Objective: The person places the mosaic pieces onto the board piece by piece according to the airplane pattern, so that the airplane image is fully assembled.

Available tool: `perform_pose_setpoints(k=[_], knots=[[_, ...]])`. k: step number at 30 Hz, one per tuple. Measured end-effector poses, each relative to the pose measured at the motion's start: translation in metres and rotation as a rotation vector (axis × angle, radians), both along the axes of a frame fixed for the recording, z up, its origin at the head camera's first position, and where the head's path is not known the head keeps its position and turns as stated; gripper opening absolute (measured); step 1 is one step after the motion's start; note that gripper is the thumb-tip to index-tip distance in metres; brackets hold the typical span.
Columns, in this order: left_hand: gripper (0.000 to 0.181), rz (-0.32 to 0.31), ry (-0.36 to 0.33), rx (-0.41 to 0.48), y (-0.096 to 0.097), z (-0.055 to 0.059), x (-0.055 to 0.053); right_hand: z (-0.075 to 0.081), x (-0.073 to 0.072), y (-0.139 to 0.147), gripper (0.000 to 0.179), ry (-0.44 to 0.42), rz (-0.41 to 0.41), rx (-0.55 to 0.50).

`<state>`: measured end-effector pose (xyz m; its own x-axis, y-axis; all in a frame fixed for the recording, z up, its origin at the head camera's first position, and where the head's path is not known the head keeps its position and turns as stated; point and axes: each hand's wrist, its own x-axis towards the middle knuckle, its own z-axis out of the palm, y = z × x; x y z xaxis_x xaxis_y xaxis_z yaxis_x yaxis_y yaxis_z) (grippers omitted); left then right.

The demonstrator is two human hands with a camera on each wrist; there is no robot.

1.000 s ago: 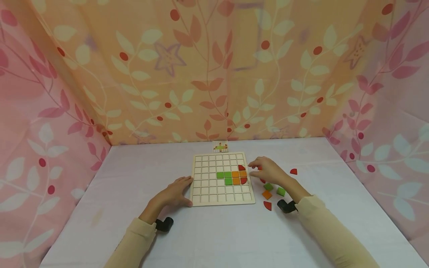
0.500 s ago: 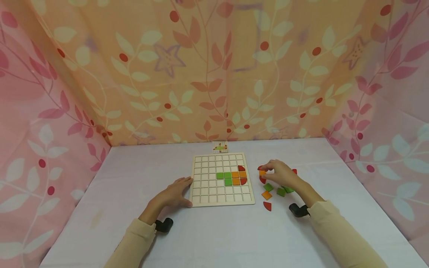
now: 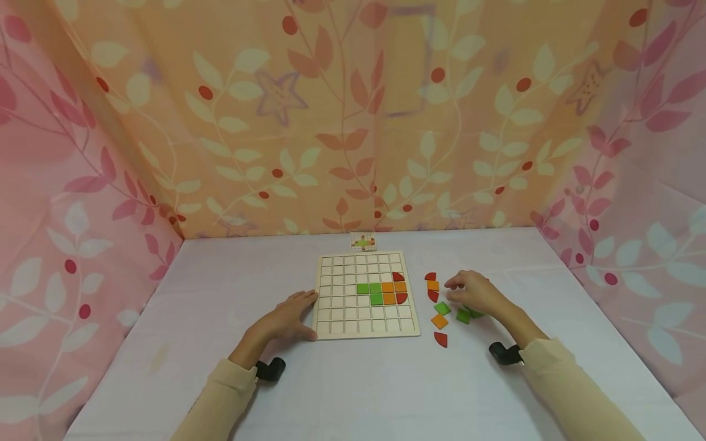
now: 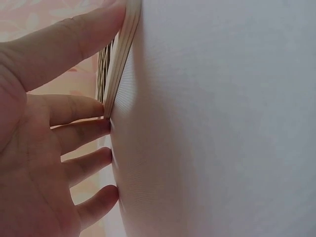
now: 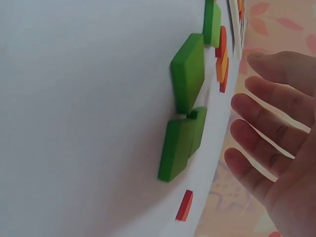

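A pale wooden grid board [image 3: 336, 315] lies on the table, with green, orange and red pieces set in cells at its right side. My left hand [image 3: 289, 315] rests at the board's left edge; in the left wrist view its thumb and fingertips touch the edge. Right of the board, an orange square tile [image 3: 432, 286] sits between two red quarter-round pieces [image 3: 430, 277]. Beside them hovers my right hand [image 3: 477, 293], fingers loosely bent and holding nothing. Green tiles [image 5: 188, 74] lie below it, partly hidden in the head view.
A small pattern card [image 3: 363, 241] stands behind the board. Another green tile [image 3: 442, 308], an orange tile [image 3: 439, 321] and a red quarter-round piece [image 3: 440, 339] lie loose nearer me. Floral curtains [image 3: 353, 122] surround the white table.
My right hand has drawn away from the board's right edge, past the red and orange pieces, further right. Those pieces now show uncovered. My left hand has stayed at the board.
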<state>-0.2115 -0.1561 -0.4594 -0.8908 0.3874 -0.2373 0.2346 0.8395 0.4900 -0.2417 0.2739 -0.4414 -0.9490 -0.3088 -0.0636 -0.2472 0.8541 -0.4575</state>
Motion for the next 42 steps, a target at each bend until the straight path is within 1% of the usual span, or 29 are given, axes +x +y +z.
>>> perform_pose_setpoints(k=[4,9,15,20,29,33,39,42], knots=[[0.094,0.002,-0.003,-0.006,0.0,-0.001,0.0,-0.005,0.002,0.007,0.027,-0.02,-0.017,0.023],[0.093,0.006,-0.005,-0.006,0.0,-0.001,-0.001,-0.009,0.004,0.016,0.027,-0.055,-0.018,0.065],[0.093,0.009,0.001,0.012,-0.002,0.001,-0.001,-0.011,0.005,0.022,0.026,-0.026,-0.011,0.096],[0.094,0.006,0.003,0.003,-0.002,0.001,-0.001,-0.011,0.007,0.023,0.026,-0.021,-0.043,0.112],[0.093,0.005,-0.006,-0.004,0.0,0.001,0.0,-0.007,0.01,0.026,0.027,-0.06,-0.112,0.124],[0.094,0.007,-0.007,-0.007,0.0,0.0,-0.001,-0.008,0.01,0.03,0.025,-0.044,-0.119,0.116],[0.095,0.012,-0.016,0.005,0.0,0.0,-0.001,-0.009,0.008,0.038,0.022,-0.006,-0.102,0.109],[0.095,0.008,-0.013,0.004,0.0,-0.001,-0.001,-0.008,0.008,0.04,0.022,-0.005,-0.104,0.112]])
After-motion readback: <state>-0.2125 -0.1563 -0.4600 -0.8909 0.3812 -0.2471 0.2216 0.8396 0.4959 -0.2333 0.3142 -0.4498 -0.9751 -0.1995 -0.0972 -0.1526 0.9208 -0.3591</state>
